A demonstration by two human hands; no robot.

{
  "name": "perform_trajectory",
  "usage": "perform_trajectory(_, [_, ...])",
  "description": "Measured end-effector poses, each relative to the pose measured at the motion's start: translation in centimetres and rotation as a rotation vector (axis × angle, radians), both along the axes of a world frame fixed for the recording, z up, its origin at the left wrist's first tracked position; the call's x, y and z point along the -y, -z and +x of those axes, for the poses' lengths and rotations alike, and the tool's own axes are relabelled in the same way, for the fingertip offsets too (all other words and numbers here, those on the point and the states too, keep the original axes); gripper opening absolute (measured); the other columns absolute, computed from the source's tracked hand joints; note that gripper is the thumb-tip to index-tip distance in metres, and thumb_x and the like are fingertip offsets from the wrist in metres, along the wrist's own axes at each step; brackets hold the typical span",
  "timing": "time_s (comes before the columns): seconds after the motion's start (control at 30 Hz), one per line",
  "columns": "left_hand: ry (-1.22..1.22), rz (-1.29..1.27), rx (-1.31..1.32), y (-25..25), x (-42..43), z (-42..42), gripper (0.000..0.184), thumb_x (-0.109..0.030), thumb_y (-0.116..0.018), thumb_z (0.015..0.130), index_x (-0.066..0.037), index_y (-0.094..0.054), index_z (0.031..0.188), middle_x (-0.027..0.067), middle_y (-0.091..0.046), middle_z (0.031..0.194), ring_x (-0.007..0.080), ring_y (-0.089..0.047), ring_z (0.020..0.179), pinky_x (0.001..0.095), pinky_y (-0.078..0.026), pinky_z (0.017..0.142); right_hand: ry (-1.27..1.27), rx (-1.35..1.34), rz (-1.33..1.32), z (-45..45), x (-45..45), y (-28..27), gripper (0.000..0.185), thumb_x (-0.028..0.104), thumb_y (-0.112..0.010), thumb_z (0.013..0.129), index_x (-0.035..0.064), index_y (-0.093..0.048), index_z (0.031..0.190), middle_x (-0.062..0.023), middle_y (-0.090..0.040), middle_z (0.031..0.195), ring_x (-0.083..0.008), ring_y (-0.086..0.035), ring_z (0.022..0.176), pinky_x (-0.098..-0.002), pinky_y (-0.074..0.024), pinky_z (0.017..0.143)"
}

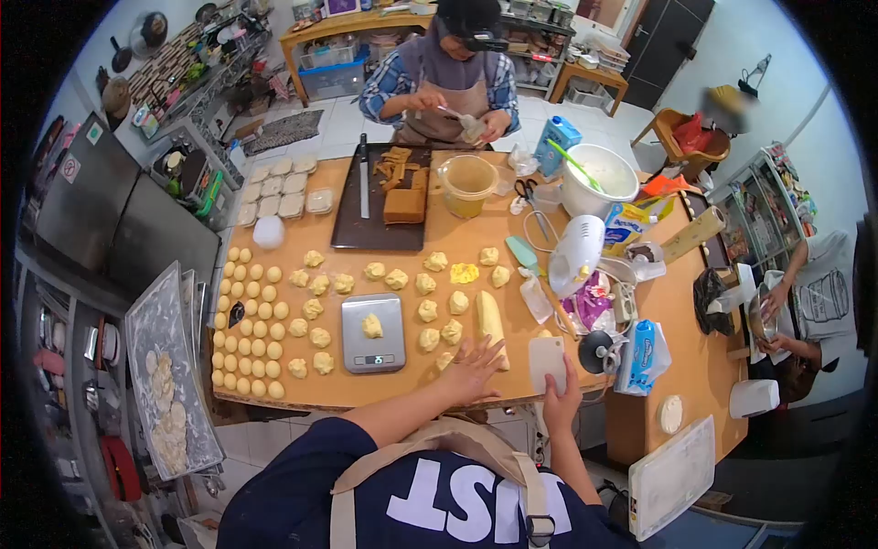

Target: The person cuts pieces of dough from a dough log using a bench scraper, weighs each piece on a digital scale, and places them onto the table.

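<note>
My left hand [474,373] lies with spread fingers at the near end of a pale yellow dough log [490,325], its fingertips touching or just beside the dough. My right hand [560,395] grips a flat white dough scraper [547,357], held upright to the right of the log. Left of my hands, a kitchen scale [373,355] bears one lump of dough [370,325]. Rough dough lumps [427,311] are scattered around the scale and the log. Smooth round dough balls [259,329] stand in rows along the table's left side.
Across the table a person [448,82] holds a small utensil and a lump. Before them are a dark tray [352,215] with knife and cake, and a tub [468,183]. At right are a hand mixer [578,252] and white bowl [599,188]. Another person [819,284] works far right.
</note>
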State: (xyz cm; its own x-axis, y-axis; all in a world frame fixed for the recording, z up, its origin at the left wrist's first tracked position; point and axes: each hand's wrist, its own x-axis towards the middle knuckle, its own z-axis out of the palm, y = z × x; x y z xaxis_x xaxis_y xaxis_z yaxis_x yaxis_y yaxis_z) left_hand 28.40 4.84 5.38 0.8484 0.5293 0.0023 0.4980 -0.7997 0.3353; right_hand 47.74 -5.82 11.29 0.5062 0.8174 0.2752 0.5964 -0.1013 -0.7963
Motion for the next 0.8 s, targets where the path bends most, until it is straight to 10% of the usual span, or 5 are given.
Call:
perform_trajectory(0.27, [-0.138,0.08,0.098,-2.8,-2.9,1.8,0.046,-0.047,-0.067,0.08,-0.011,-0.067,0.108,0.0101,-0.048,0.136,0.0324,-0.035,0.134,0.0583,-0.019,0.107,0.019,-0.189,-0.155,5.0,5.7,1.1,0.048,0.002,-0.062,0.086,0.0023,-0.052,0.133,-0.0191,-0.062,0.122,-0.0263,-0.061,0.111,-0.0359,-0.0469,0.092])
perform_trajectory(0.4, [-0.682,0.058,0.366,-4.6,-7.5,-3.6,0.063,-0.038,-0.078,0.072,-0.007,-0.056,0.124,0.0196,-0.047,0.133,0.0352,-0.039,0.129,0.0477,-0.03,0.106,-0.008,-0.258,-0.086,8.2,6.4,2.7,0.049,-0.001,-0.062,0.084,0.0011,-0.052,0.132,-0.0195,-0.061,0.125,-0.0276,-0.06,0.114,-0.0357,-0.0453,0.095])
perform_trajectory(0.53, [-1.054,0.069,-0.088,-3.0,-8.3,-11.1,0.072,-0.033,-0.079,0.072,-0.002,-0.048,0.13,0.0181,-0.044,0.137,0.0357,-0.039,0.13,0.0443,-0.035,0.108,-0.069,-0.191,-0.101,9.7,5.3,1.1,0.049,-0.002,-0.061,0.083,0.0023,-0.052,0.132,-0.0197,-0.061,0.123,-0.0281,-0.061,0.112,-0.0358,-0.0461,0.094])
perform_trajectory(0.8, [-1.055,-0.048,0.249,3.2,-7.3,-17.3,0.038,-0.02,-0.072,0.08,-0.003,-0.06,0.112,0.0168,-0.062,0.112,0.0304,-0.06,0.102,0.0394,-0.048,0.088,-0.179,-0.132,-0.108,11.3,4.4,0.6,0.047,0.003,-0.064,0.085,0.0053,-0.054,0.131,-0.0216,-0.062,0.121,-0.031,-0.062,0.111,-0.0359,-0.0477,0.091])
